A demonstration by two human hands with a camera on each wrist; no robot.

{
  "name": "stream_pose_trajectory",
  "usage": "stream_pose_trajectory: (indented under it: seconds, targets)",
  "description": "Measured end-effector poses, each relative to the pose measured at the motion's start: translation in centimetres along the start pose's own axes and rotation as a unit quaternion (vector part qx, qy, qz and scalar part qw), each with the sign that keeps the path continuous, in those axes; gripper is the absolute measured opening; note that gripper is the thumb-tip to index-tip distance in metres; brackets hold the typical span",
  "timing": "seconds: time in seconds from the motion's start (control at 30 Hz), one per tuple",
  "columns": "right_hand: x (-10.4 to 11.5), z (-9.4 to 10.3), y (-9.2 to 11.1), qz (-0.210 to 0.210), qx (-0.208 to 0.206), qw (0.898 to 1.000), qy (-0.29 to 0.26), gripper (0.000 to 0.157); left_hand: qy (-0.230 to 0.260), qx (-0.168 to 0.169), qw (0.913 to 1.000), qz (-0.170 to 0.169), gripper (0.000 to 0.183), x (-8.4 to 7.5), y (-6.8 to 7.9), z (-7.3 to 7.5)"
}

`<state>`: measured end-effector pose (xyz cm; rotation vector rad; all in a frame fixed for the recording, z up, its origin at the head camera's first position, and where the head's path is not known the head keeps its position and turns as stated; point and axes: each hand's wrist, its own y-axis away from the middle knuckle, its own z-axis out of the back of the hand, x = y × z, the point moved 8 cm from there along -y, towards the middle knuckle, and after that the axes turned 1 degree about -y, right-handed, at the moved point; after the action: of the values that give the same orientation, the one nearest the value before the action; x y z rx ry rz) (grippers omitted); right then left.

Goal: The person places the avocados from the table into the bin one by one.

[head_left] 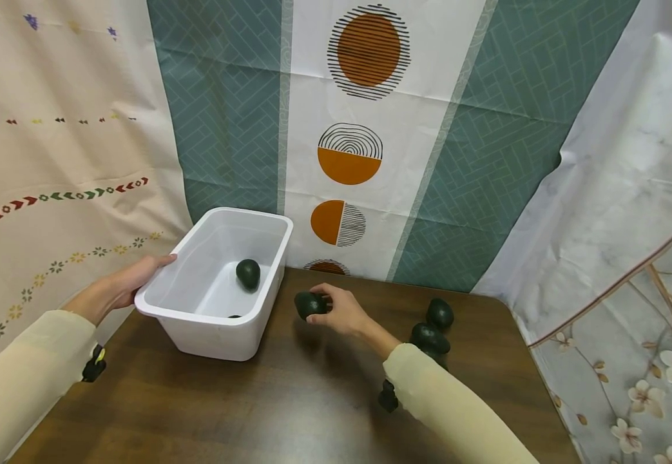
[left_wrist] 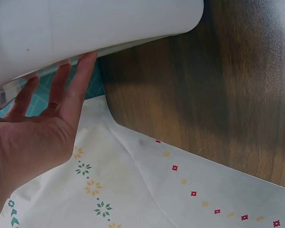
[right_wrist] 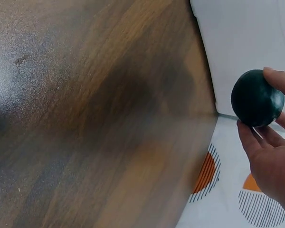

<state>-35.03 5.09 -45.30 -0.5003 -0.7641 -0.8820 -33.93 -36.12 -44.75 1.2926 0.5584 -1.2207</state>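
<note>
My left hand [head_left: 124, 281] grips the left rim of a white plastic tub [head_left: 211, 330], thumb over the edge. In the left wrist view its fingers [left_wrist: 76, 90] reach up under the rim along the outer wall. My right hand [head_left: 343, 312] holds a dark green avocado [head_left: 308, 305] between thumb and fingers, above the table just right of the tub. The right wrist view shows the avocado [right_wrist: 256, 99] raised off the wood. Inside the tub lies another avocado [head_left: 248, 274], and a dark sliver [head_left: 234, 316] shows behind the near rim.
On the right of the brown wooden table [head_left: 307, 399], several avocados [head_left: 430, 338] lie close together, partly hidden by my right sleeve. A patterned curtain [head_left: 225, 129] hangs along the back edge, with more cloth [head_left: 631, 309] on the right and left sides.
</note>
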Motion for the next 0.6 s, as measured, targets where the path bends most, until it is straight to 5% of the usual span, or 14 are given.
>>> stream_pose_trajectory:
  seconds: [0.6]
  targets:
    - [2.8,-0.2,-0.7,0.027,0.013,0.999,-0.045,0.063,-0.009,-0.007,0.9999,-0.005,0.077,0.0,-0.1,0.2]
